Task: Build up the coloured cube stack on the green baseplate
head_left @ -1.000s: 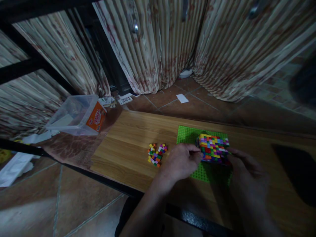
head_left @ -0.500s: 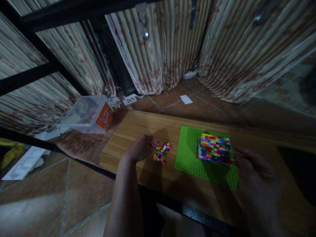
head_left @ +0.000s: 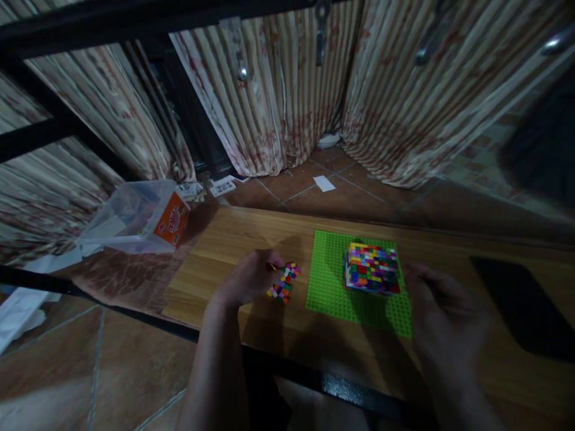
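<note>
My left hand (head_left: pixel 251 276) is closed in a pinch at the left edge of a small pile of loose toy bricks (head_left: pixel 282 291). A tiny orange brick (head_left: pixel 272 266) seems to show at its fingertips. Right of the pile, a green studded baseplate (head_left: pixel 330 293) lies flat on the wooden table. On it stands a block built of many coloured toy bricks (head_left: pixel 372 268). Beside the block's right side is my right hand (head_left: pixel 442 311), somewhat blurred, its fingers curled together. Whatever lies between those fingers, if anything, is hidden.
A clear plastic box (head_left: pixel 135 221) with an orange label stands beyond the table's left end. At the right, a flat black object (head_left: pixel 521 305) lies on the wooden table (head_left: pixel 215 239). Striped curtains (head_left: pixel 287 108) hang behind, and a white paper (head_left: pixel 324 183) lies on the tiled floor.
The view has swung a little to the right, so things appear further left. My left hand stays by the loose bricks, where an orange brick now shows at its fingertips. My right hand stays beside the block.
</note>
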The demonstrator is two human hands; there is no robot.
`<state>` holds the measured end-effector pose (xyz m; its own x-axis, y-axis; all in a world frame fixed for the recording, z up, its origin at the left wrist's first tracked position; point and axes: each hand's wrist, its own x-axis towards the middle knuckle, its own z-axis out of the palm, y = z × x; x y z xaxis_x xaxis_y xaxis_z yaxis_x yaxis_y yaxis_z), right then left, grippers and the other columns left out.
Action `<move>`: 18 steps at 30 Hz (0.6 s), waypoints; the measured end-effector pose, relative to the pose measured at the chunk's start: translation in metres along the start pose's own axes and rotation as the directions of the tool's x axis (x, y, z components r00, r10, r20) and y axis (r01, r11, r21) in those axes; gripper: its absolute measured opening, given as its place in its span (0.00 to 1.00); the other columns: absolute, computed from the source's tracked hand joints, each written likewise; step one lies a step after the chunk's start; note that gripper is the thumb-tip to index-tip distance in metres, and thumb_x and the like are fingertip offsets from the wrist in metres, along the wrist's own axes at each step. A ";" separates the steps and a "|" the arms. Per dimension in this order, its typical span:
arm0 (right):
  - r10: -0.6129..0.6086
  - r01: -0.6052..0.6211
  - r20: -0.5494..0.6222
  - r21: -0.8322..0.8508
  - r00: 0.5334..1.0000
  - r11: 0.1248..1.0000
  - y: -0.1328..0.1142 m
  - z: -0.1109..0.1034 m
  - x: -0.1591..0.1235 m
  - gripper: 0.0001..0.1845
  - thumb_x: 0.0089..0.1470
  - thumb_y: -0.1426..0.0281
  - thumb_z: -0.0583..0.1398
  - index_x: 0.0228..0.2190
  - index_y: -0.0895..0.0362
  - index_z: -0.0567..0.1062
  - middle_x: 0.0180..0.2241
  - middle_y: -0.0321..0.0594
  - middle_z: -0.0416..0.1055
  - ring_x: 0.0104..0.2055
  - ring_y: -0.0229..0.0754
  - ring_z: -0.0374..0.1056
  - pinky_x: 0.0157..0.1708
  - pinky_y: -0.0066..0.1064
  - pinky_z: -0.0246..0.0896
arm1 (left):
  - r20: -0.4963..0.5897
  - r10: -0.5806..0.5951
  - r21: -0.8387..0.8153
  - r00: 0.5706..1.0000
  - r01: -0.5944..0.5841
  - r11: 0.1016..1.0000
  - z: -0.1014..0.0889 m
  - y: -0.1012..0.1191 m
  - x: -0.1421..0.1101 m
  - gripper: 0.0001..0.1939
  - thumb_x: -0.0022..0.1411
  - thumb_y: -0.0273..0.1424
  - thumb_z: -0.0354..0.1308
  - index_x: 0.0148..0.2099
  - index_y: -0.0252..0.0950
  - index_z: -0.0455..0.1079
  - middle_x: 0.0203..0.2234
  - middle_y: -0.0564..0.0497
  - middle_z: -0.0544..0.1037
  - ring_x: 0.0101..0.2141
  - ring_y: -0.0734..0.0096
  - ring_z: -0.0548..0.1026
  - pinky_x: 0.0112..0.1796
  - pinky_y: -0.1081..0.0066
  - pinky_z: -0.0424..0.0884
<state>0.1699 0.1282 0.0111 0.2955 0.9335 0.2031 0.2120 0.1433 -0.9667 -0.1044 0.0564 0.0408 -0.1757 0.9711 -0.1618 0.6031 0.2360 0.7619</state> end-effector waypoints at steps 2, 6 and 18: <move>-0.121 0.122 0.095 -0.010 0.988 0.992 -0.005 0.000 -0.006 0.11 0.52 0.61 0.66 0.34 0.54 0.82 0.38 0.41 0.79 0.39 0.44 0.75 0.43 0.39 0.70 | 0.070 0.063 -0.118 0.996 -0.054 0.992 0.010 0.010 0.002 0.06 0.59 0.28 0.58 0.36 0.34 0.75 0.26 0.52 0.78 0.28 0.72 0.73 0.30 0.74 0.67; -0.304 0.327 0.347 -0.009 0.887 0.945 -0.020 0.001 -0.022 0.07 0.57 0.65 0.63 0.37 0.50 0.81 0.39 0.39 0.79 0.41 0.43 0.76 0.42 0.37 0.72 | 0.157 0.203 -0.330 0.967 -0.142 0.933 0.036 0.032 0.007 0.05 0.60 0.29 0.59 0.38 0.35 0.75 0.28 0.53 0.76 0.29 0.74 0.72 0.31 0.75 0.66; -0.518 0.585 0.466 0.002 0.717 0.811 -0.021 0.000 -0.025 0.10 0.59 0.72 0.63 0.42 0.49 0.79 0.39 0.37 0.78 0.42 0.40 0.76 0.42 0.32 0.73 | 0.272 0.262 -0.713 0.926 0.011 0.701 0.066 0.064 0.012 0.10 0.61 0.35 0.63 0.36 0.32 0.73 0.27 0.52 0.76 0.30 0.76 0.73 0.35 0.74 0.67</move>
<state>0.1584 0.1015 0.0267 -0.3324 0.7485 0.5738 0.3431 0.6627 -0.6657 -0.0166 0.0859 0.0459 0.2075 0.9707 -0.1209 -0.1342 0.1506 0.9794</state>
